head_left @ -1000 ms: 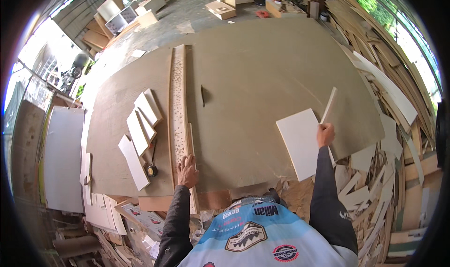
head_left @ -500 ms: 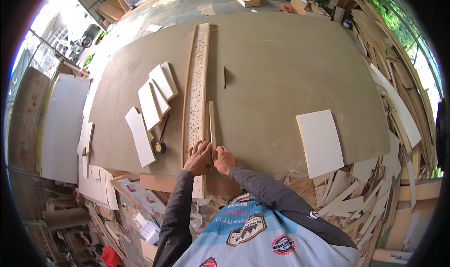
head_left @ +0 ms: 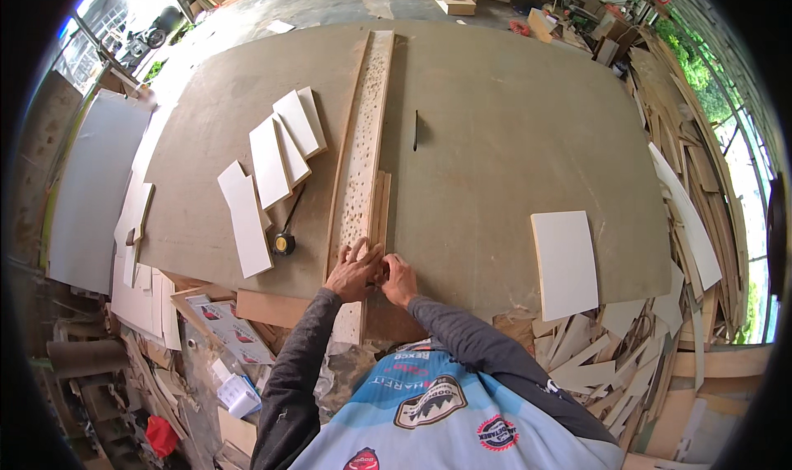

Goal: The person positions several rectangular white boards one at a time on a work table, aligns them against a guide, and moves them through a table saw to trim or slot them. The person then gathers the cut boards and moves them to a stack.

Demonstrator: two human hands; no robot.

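Note:
A long pale board (head_left: 369, 123) with a speckled, pitted face and thin wooden edges runs lengthwise over the big brown worktable (head_left: 511, 123). Along its right edge, at the near end, lies a narrow wooden strip (head_left: 382, 202). My left hand (head_left: 353, 273) bears on the board, its fingers bent over toward the strip. Close beside it, my right hand (head_left: 399, 280) is closed at the strip's near end, fingertips pinched against it. The hands nearly touch and hide that end of the strip.
Several white panels (head_left: 268, 165) lie overlapping on the left, with a tape measure (head_left: 284, 243) beside them. A thin black stick (head_left: 416, 130) lies right of the board. One white panel (head_left: 567, 264) rests near the right front edge. Wood offcuts (head_left: 610, 346) are piled below it.
The strip, which stood slightly apart from the board with a gap, now lies close along its edge. My right hand has come nearer my left. The whole view has shifted a little.

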